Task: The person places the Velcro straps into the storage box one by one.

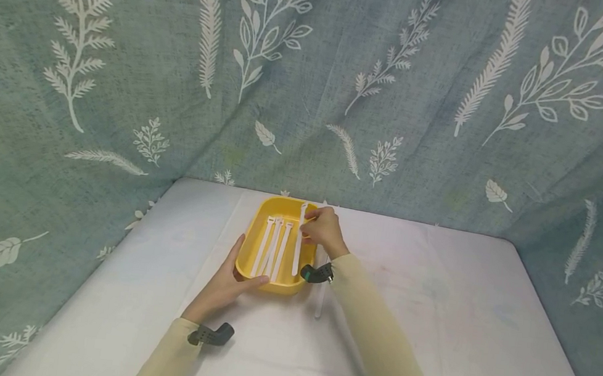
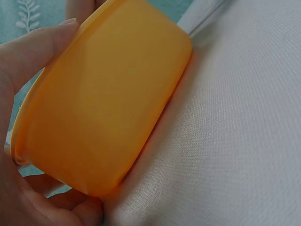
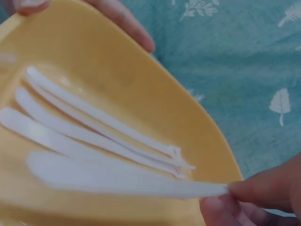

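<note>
A yellow plastic tray sits on the white-covered table, and several white strap cable ties with slotted heads lie lengthwise in it. At its near left corner my left hand grips the tray, thumb on the rim and fingers round the outer side. My right hand pinches one white strap cable tie near its head end, over the tray's right side. In the right wrist view the strap's free end spreads across the tray, beside the others. Another white strap lies on the table, partly hidden by my right arm.
White cloth covers the table. A blue-green leaf-patterned curtain hangs behind and at both sides, close to the tray's far edge. Dark wrist devices are strapped on both sleeves.
</note>
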Demonstrator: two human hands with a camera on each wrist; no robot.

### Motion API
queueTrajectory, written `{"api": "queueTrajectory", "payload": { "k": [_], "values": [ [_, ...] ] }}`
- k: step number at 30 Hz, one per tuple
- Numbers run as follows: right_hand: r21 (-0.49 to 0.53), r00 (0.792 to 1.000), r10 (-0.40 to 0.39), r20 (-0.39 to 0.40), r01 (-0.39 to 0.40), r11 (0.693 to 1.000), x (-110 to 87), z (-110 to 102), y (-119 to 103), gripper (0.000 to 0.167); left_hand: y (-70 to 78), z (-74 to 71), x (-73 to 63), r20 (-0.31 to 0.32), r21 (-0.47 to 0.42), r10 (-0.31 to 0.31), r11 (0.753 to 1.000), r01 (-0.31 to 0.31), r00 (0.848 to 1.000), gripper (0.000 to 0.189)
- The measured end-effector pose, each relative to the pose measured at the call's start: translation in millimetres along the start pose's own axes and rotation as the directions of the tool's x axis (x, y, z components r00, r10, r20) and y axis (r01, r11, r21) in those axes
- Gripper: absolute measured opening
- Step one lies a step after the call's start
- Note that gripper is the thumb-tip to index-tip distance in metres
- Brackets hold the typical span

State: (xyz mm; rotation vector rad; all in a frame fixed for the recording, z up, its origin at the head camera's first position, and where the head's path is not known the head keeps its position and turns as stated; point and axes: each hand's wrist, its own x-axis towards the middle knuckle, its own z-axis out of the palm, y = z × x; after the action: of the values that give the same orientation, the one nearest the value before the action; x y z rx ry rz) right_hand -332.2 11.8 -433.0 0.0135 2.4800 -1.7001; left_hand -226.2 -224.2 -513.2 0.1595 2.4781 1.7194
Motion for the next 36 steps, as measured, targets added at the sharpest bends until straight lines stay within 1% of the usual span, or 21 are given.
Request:
{"api": "queueTrajectory", "payload": {
  "k": [5,8,13,17,18,20,21,22,25,27,28,30,33,34,36],
  "values": [
    [-0.108,1.0,-0.011,0.0,0.011,0.994,2.0,10,-3,0.032,-1.2,-0.1,-0.1,0.002,-0.018,0.011,1.0,-0.011,1.0,0.122],
    [-0.182,1.0,-0.012,0.015,0.015,0.983,3.3,14,-3,0.033,-0.6,0.1,-0.6,0.0,-0.015,0.013,1.0,-0.013,1.0,0.122],
    [-0.326,0.999,-0.025,0.027,0.032,0.945,8.2,21,-2,0.036,0.4,0.4,-1.6,-0.002,0.005,0.009,1.0,-0.009,1.0,0.122],
    [-0.42,0.998,-0.048,0.029,0.056,0.906,10.3,26,-3,0.034,0.0,0.0,-1.6,0.006,-0.002,0.014,1.0,-0.014,1.0,0.121],
    [-0.44,0.998,-0.054,0.029,0.061,0.896,10.9,27,-2,0.03,-0.2,-0.2,-1.5,0.006,-0.002,0.017,1.0,-0.016,1.0,0.121],
    [-0.475,0.998,-0.055,0.036,0.066,0.878,12.2,29,-2,0.017,0.3,-0.7,-1.5,0.005,-0.003,0.017,1.0,-0.017,1.0,0.121],
    [-0.487,0.998,-0.057,0.04,0.07,0.871,13.0,30,-3,0.011,0.6,-1.0,-1.6,0.005,-0.006,0.018,1.0,-0.018,1.0,0.121],
    [-0.49,0.997,-0.057,0.049,0.073,0.869,13.8,30,-3,0.01,1.2,-1.2,-1.9,0.001,0.0,0.018,1.0,-0.018,1.0,0.121],
    [-0.499,0.996,-0.058,0.071,0.086,0.863,15.5,33,-3,0.026,2.9,-1.4,-2.6,-0.006,0.003,0.013,1.0,-0.013,1.0,0.121],
    [-0.505,0.995,-0.068,0.069,0.093,0.858,16.4,35,-3,0.027,3.8,-1.2,-2.8,-0.005,0.014,0.01,1.0,-0.01,1.0,0.12],
    [-0.507,0.996,-0.067,0.066,0.091,0.857,16.1,35,-3,0.025,3.8,-1.1,-2.8,-0.006,0.025,0.009,1.0,-0.008,1.0,0.121],
    [-0.526,0.996,-0.075,0.057,0.094,0.845,14.4,37,-4,0.018,3.1,-0.8,-2.5,-0.005,0.028,0.009,1.0,-0.008,1.0,0.121],
    [-0.533,0.996,-0.07,0.049,0.085,0.842,11.2,40,-6,0.007,1.2,-0.9,-1.8,-0.005,0.023,0.013,1.0,-0.013,1.0,0.121],
    [-0.532,0.997,-0.068,0.047,0.083,0.843,10.3,41,-6,0.007,0.6,-0.8,-1.6,-0.007,0.019,0.017,1.0,-0.017,1.0,0.121],
    [-0.528,0.997,-0.064,0.039,0.075,0.846,10.9,43,-5,0.011,0.0,-1.0,-1.6,-0.005,0.02,0.024,1.0,-0.024,1.0,0.12]
  ]
}}
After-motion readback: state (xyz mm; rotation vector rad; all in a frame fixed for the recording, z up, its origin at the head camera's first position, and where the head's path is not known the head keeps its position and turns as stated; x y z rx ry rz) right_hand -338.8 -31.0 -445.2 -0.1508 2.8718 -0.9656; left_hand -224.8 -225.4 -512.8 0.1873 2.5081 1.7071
